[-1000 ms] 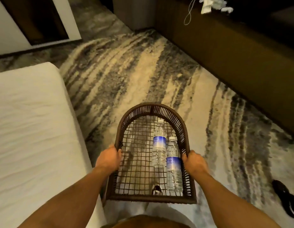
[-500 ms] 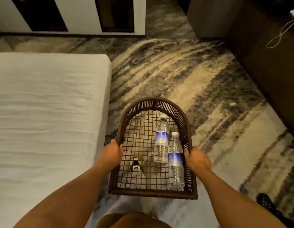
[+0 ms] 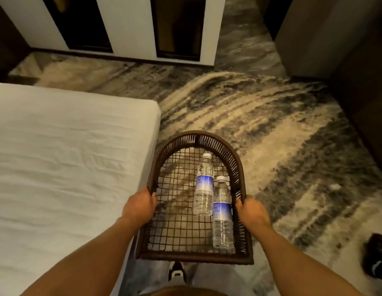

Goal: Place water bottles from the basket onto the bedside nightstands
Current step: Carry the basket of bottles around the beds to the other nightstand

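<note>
I hold a dark brown wicker basket [image 3: 197,136] with an open mesh floor level in front of me. My left hand [image 3: 139,207] grips its left rim and my right hand [image 3: 250,212] grips its right rim. Two clear water bottles with blue labels lie in the right half of the basket, caps pointing away from me. The farther bottle [image 3: 204,184] lies just left of the nearer bottle [image 3: 222,214], and they touch side by side. No nightstand is in view.
A bed with a white sheet [image 3: 64,167] fills the left, its corner close to the basket. Patterned grey and beige carpet [image 3: 260,124] lies ahead. White panelled furniture [image 3: 130,26] stands at the back, dark furniture [image 3: 360,82] on the right, a dark shoe [image 3: 375,261] at lower right.
The view has swung left and forward along the bed: the bed's corner and the white panels have come closer. Both hands keep their grip, and the bottles have barely shifted.
</note>
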